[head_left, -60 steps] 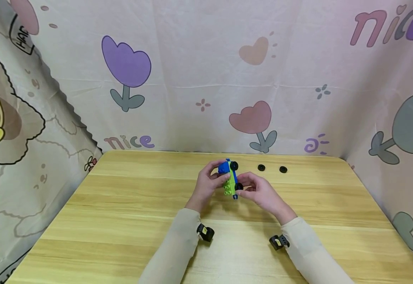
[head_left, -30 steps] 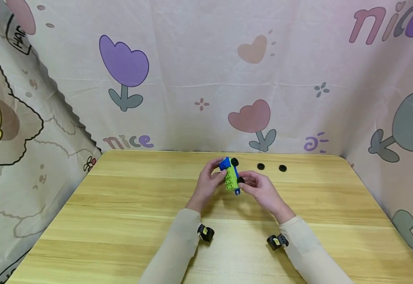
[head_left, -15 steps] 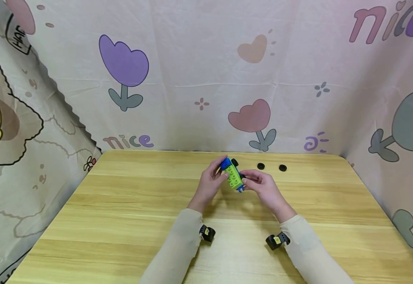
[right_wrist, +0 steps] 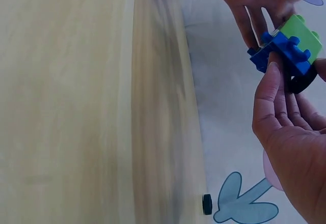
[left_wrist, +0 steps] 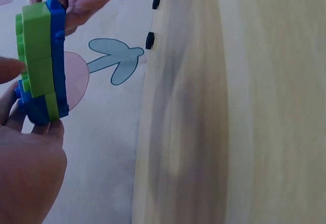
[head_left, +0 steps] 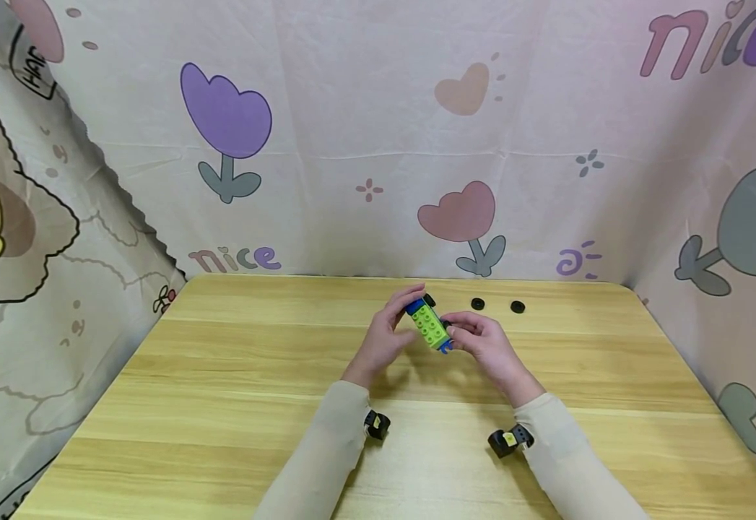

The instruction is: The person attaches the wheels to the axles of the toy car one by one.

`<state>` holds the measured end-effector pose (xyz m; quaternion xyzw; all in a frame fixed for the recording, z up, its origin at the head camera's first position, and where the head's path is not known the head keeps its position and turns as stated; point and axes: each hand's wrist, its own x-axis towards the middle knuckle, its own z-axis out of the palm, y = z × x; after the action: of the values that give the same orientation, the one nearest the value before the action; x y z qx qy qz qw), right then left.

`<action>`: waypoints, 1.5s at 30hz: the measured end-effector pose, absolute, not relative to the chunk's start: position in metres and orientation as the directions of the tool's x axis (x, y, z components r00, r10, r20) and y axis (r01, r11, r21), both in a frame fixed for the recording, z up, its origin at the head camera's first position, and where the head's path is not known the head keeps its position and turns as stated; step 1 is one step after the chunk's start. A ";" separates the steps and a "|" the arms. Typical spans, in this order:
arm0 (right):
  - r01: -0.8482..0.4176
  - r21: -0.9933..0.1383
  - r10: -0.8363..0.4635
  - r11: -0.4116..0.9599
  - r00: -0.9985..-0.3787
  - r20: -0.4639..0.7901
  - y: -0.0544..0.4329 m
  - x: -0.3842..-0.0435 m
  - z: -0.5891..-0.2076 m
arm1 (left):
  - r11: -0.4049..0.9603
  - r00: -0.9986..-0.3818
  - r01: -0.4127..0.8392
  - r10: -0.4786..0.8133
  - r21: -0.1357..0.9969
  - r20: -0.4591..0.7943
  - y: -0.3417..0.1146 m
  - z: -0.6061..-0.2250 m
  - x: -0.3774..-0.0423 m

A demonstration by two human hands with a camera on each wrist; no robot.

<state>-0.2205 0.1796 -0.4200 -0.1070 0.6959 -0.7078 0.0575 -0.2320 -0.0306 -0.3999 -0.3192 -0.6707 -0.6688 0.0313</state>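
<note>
Held above the table is a toy car [head_left: 431, 325] of building bricks, lime green on a blue base, studs facing up. Black wheels [head_left: 429, 300] show along its right side. My left hand [head_left: 384, 339] has its fingers bent around the blue far end; its thumb is lifted off the studs in the head view, close to the green side in the left wrist view. My right hand [head_left: 481, 343] pinches the near end by a black wheel [right_wrist: 304, 81], with fingers against the blue underside [right_wrist: 288, 51]. The car's left-side wheel positions are hidden in the head view.
Two loose black wheels, one nearer [head_left: 478, 304] and one farther right [head_left: 517, 307], lie at the table's back edge. The wooden table [head_left: 254, 404] ends at a printed cloth backdrop [head_left: 332, 130]. A small black camera sits on each wrist.
The toy car has been turned so its studs face up and its near end points further right. My left thumb has come away from the green top; the right hand keeps its pinch.
</note>
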 end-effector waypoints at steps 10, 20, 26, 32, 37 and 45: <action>-0.024 -0.999 -0.265 -0.035 -0.964 0.033 0.180 -0.220 -0.418 | 0.097 -0.824 0.469 0.405 0.878 0.396 -0.033 -0.396 -0.234; -0.006 -0.998 -0.276 -0.069 -0.961 0.025 0.184 -0.221 -0.419 | 0.150 -0.863 0.369 0.423 0.917 0.277 -0.037 -0.395 -0.233; 0.021 -0.994 -0.284 -0.111 -0.959 0.011 0.185 -0.222 -0.419 | 0.167 -0.869 0.341 0.430 0.925 0.243 -0.036 -0.413 -0.244; 0.026 -0.991 -0.295 -0.132 -0.956 0.014 0.186 -0.223 -0.418 | 0.222 -0.870 0.369 0.424 0.903 0.251 -0.037 -0.427 -0.253; 0.015 -0.987 -0.298 -0.158 -0.954 0.033 0.186 -0.222 -0.418 | 0.217 -0.892 0.286 0.417 0.933 0.176 -0.038 -0.428 -0.251; -0.048 -0.970 -0.268 -0.238 -0.957 0.113 0.185 -0.223 -0.418 | 0.189 -0.910 0.182 0.404 0.965 0.092 -0.038 -0.428 -0.249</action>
<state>-0.2231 0.1851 -0.4177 -0.1288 0.6132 -0.7762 0.0708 -0.2492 -0.0382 -0.4281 -0.1912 -0.7655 -0.6076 -0.0913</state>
